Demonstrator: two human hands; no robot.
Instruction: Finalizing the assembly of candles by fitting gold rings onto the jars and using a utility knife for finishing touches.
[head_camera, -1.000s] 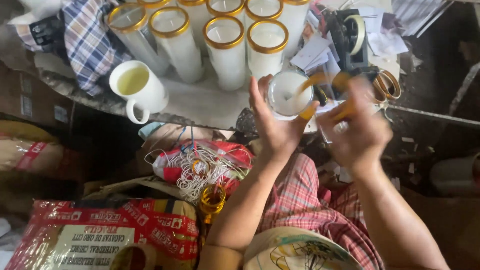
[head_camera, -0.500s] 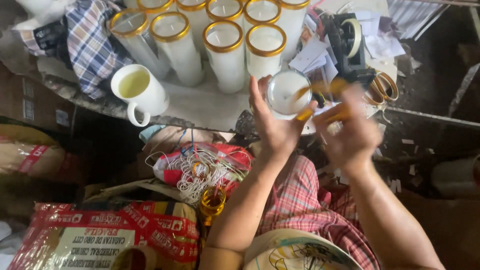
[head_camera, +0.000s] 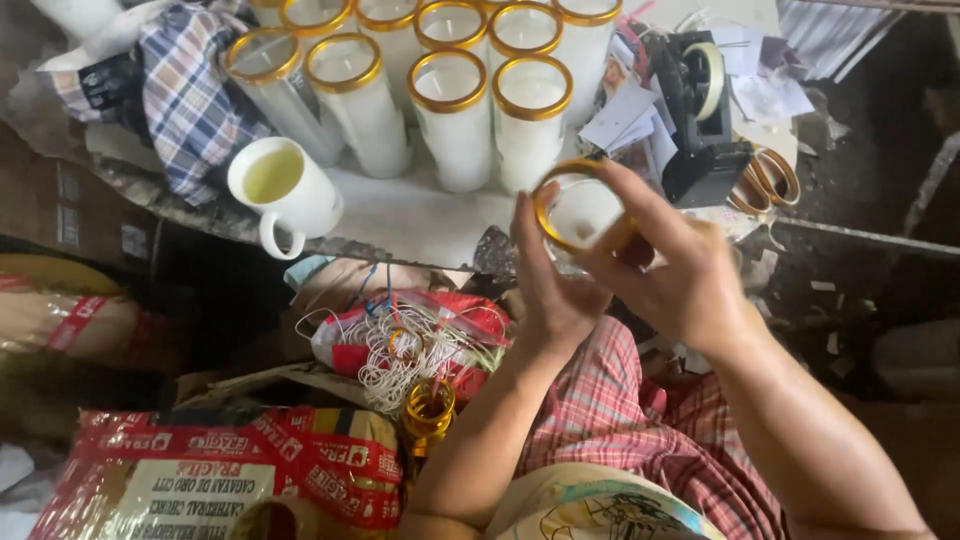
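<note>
Together both hands grip a gold-rimmed candle glass, hiding its lower body.

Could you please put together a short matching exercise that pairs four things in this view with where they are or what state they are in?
Things:
1. white mug
2. gold-rimmed candle glass
3. scissors
4. tape dispenser

Places or states:
a. held between the left hand and right hand
b. lying flat at the right end of the table, beside the black dispenser
c. standing at the table's near edge, holding yellowish liquid
d. black, standing right of the row of white candles

Pairs: 1-c, 2-a, 3-b, 4-d
</note>
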